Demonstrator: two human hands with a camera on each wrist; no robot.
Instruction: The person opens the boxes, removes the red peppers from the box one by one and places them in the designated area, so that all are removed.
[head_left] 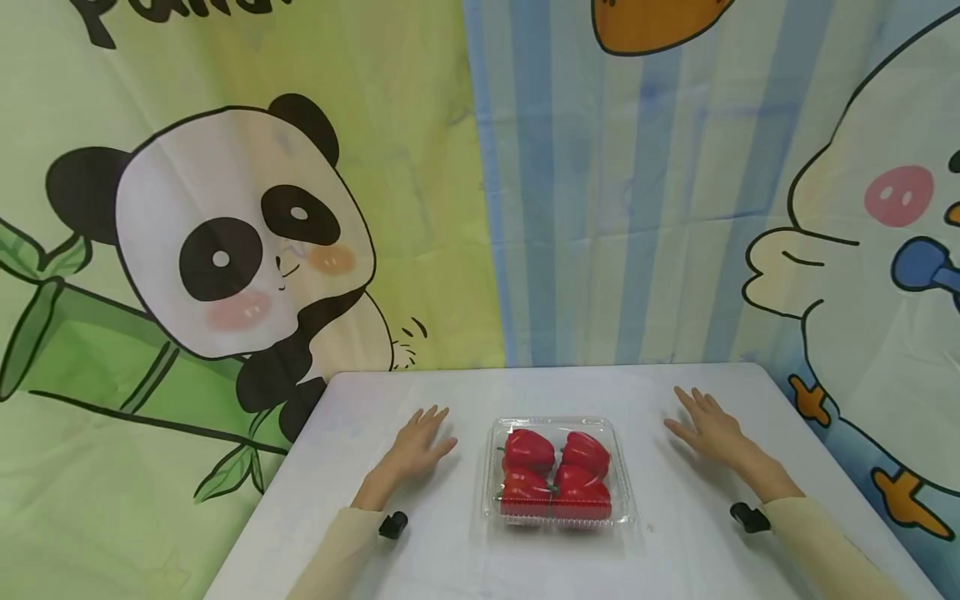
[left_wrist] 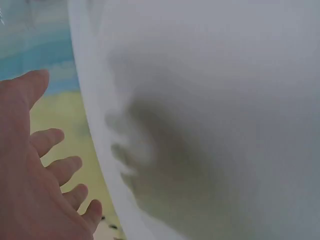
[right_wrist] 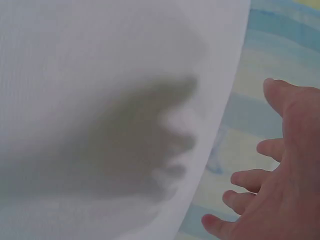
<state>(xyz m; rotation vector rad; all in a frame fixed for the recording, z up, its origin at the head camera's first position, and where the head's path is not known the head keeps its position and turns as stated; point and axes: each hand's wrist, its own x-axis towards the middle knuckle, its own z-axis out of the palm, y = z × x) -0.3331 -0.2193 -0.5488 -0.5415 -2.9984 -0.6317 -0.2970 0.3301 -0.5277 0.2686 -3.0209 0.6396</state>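
Note:
A clear plastic clamshell box (head_left: 624, 500) sits on the white table, its lid over several red bell peppers (head_left: 528, 450). To the left of the box, my left hand (head_left: 417, 443) hovers over the table with its fingers spread and nothing in it. My right hand (head_left: 712, 429) is held out on the other side, farther from the box, also with its fingers extended and holding nothing. In the left wrist view the palm and fingers (left_wrist: 62, 170) show above the tabletop, with a shadow below. The right wrist view shows the same of the right hand (right_wrist: 280, 195).
The white table (head_left: 555, 567) ends at a far edge behind the box. Behind it hangs a printed curtain (head_left: 585, 208) with a panda and a white bird. Small black wrist devices (head_left: 750, 517) sit at both sleeves.

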